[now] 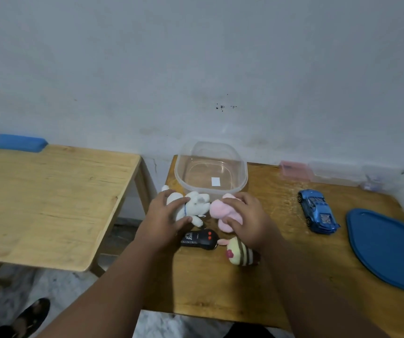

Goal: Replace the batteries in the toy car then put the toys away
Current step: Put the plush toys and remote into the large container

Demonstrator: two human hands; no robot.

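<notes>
Table (281, 276) — left hand (164, 220) grips white plush (196, 206), right hand (247, 218) pink plush (220, 211).

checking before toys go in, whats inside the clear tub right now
The clear tub holds no toys; only a small white label shows at its bottom. Its near wall is partly hidden behind the white plush and pink plush.

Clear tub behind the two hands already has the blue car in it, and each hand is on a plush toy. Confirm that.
Not quite. In the head view the clear tub holds no toys; the blue car sits on the table to its right. The left hand covers the white plush, the right hand the pink plush.
</notes>
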